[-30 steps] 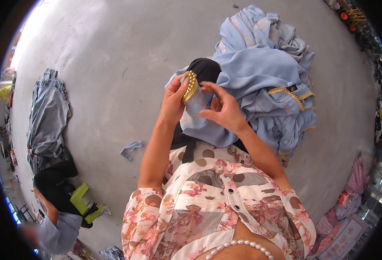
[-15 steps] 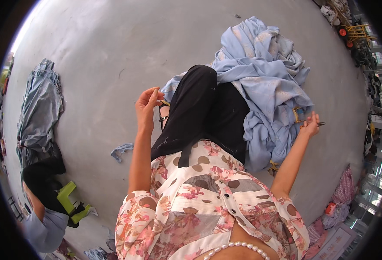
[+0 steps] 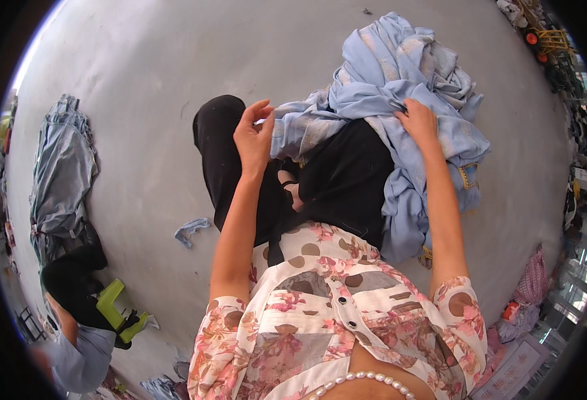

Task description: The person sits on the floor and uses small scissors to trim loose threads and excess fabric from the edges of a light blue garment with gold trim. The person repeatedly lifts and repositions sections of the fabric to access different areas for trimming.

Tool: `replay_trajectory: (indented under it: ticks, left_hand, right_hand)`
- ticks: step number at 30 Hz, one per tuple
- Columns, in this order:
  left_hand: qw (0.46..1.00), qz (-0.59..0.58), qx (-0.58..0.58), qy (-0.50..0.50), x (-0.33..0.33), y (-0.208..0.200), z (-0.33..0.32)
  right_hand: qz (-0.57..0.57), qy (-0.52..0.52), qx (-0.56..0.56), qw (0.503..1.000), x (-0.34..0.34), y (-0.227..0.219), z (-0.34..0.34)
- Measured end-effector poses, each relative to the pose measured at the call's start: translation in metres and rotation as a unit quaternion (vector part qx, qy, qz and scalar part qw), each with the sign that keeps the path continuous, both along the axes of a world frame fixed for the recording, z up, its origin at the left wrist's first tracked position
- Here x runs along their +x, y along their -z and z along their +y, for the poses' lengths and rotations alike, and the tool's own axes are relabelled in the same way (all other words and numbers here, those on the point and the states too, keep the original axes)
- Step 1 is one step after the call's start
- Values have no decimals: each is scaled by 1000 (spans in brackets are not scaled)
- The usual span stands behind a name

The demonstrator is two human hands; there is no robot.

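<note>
A large heap of light blue patterned cloth [image 3: 373, 100] lies across the floor and over my black-trousered legs, with gold trim at its right edge. My right hand [image 3: 418, 122] rests on the cloth, fingers closed round small scissors [image 3: 397, 107]. Only their dark pointed tip shows; the rest is hidden in the hand. Beside the cloth's left end, above my left knee, my left hand [image 3: 253, 133] has its thumb and fingers apart, with nothing seen between them.
A light blue scrap [image 3: 191, 230] lies on the grey floor. On the left, another person [image 3: 80, 353] sits by a lime-green stool [image 3: 111, 298] and a long blue-grey cloth bundle [image 3: 63, 167]. A pink checked bundle [image 3: 532, 280] stands at lower right.
My right hand has swung inward from beyond the cloth's right edge onto it, carrying the scissors. My left hand has shifted up and right, its pinch loosened. My left knee has moved outward.
</note>
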State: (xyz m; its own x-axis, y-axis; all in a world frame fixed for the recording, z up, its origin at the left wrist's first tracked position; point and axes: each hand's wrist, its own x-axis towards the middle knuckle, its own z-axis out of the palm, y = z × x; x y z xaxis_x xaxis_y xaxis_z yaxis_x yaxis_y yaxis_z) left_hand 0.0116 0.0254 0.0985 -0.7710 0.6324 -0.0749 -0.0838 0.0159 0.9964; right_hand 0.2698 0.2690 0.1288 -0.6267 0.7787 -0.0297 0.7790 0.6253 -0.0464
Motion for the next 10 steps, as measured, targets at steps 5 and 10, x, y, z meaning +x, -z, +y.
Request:
replay_trajectory:
  ticks: [5, 10]
  left_hand:
    - [914, 252, -276, 156, 13, 82, 22]
    - [725, 384, -438, 368, 38, 102, 48]
  right_hand:
    - [132, 150, -6, 980, 84, -7, -25]
    - [220, 211, -17, 952, 158, 7, -30]
